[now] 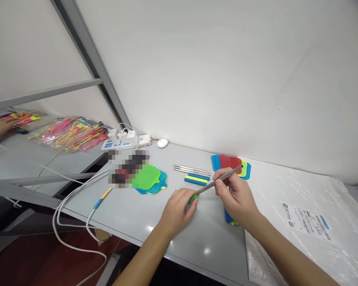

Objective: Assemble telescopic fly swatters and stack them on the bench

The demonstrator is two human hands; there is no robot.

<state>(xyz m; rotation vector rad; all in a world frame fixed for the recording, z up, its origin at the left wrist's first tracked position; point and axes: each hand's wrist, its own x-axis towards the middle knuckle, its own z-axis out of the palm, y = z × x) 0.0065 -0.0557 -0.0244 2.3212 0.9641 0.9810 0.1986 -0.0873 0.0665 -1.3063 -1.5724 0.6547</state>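
My left hand (177,208) is closed around a short green handle (192,199) at the lower end of a metal rod (208,186). Higher up, the fingers of my right hand (237,198) pinch that slim silvery rod, which slants up to the right. Behind my hands lie several thin metal rods (191,170) and some blue and yellow tubes (196,179). A green perforated fly swatter head (149,176) rests over blue ones to the left. Red, blue and yellow swatter heads (229,163) are piled near the wall. Blue pieces (228,216) show partly beneath my right hand.
A power strip (144,140) with white plugs and a round white device (162,143) sit at the back left. White cables (58,216) hang over the front edge. Plastic wrapping (286,190) covers the right side. Another person's hand (1,126) is near bagged colourful items (74,133).
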